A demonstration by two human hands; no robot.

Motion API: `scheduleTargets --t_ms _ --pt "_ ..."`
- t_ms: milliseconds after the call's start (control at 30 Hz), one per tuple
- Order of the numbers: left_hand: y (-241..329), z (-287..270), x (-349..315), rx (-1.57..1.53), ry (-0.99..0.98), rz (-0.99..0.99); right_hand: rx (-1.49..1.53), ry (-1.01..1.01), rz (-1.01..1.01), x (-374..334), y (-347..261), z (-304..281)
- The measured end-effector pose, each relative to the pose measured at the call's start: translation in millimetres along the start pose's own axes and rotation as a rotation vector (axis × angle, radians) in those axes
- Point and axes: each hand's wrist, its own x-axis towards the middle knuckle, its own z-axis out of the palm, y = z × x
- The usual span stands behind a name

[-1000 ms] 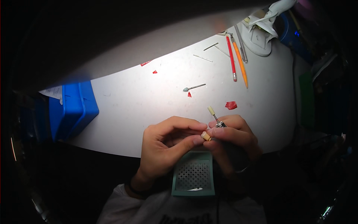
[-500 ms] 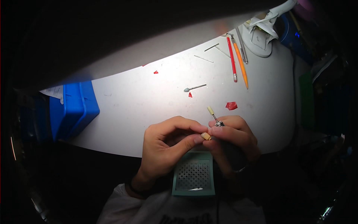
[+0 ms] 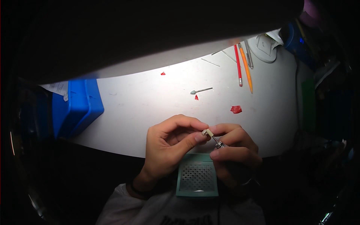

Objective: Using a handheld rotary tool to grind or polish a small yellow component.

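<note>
"Left hand [image 3: 165,138], what's it got?"

"It's pinching a small pale piece [image 3: 204,132], too small for me to read its axis."

"And the right hand [image 3: 240,149]?"

"Curled around a rotary tool [image 3: 220,145]. The long axis runs from between four and five o'clock to between ten and eleven, cream tip [image 3: 210,132] leading, right beside the piece."

"Further out?"

"Green tray [image 3: 215,182] at six, loose bit [image 3: 202,90] at twelve with its head toward nine, blue bin [image 3: 77,107] between nine and ten."
</note>
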Motion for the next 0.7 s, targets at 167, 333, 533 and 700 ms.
scheduleTargets --t_ms 167,333,533,700 --pt "-0.7 -0.8 -0.1 -0.031 -0.006 -0.003 -0.01 -0.02 0.006 0.7 -0.1 -0.6" --pt "-1.2 1.4 -0.2 -0.056 0.0 -0.022 -0.045 -0.037 -0.031 0.0 1.1 -1.5" --pt "-1.2 0.4 -0.5 -0.046 0.005 -0.029 -0.063 -0.003 -0.066 -2.4 6.1 2.2" --pt "-1.3 0.0 -0.4 -0.041 0.013 -0.018 -0.047 -0.021 -0.012 0.2 0.8 0.8"
